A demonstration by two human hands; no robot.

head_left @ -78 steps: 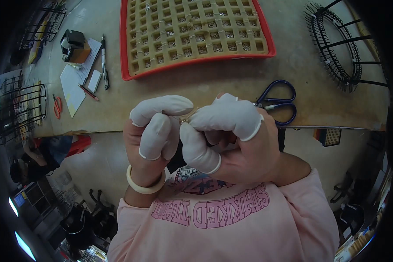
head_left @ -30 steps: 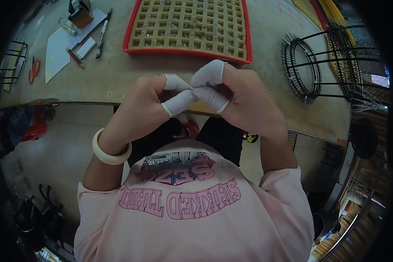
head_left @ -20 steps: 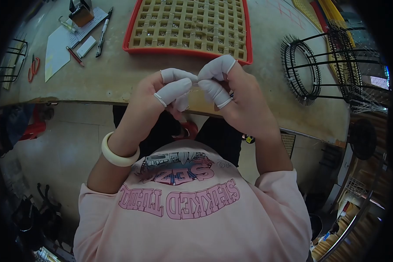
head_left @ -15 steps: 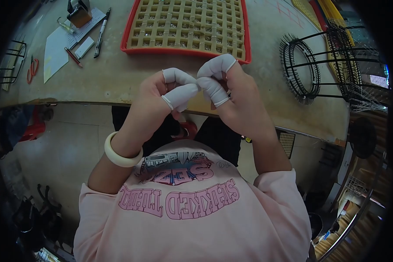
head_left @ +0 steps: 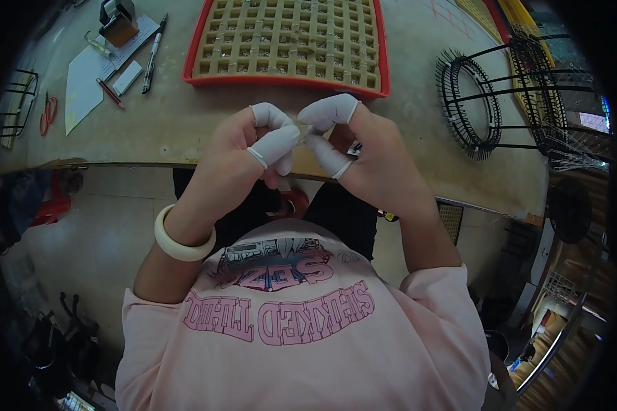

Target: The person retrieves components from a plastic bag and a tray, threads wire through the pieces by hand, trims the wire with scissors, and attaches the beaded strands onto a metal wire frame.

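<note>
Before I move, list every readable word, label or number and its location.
Pink shirt: large upside-down word, perhaps "SHIKKED"; its other lettering can't be read surely.
Paper at upper left: lines of writing, too small to read.
No other text is clear.

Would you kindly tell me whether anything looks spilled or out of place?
Nothing stands out: the pen and paper lie left of the tray, with no visible spill. Anything between the fingers is too small to judge.
</note>
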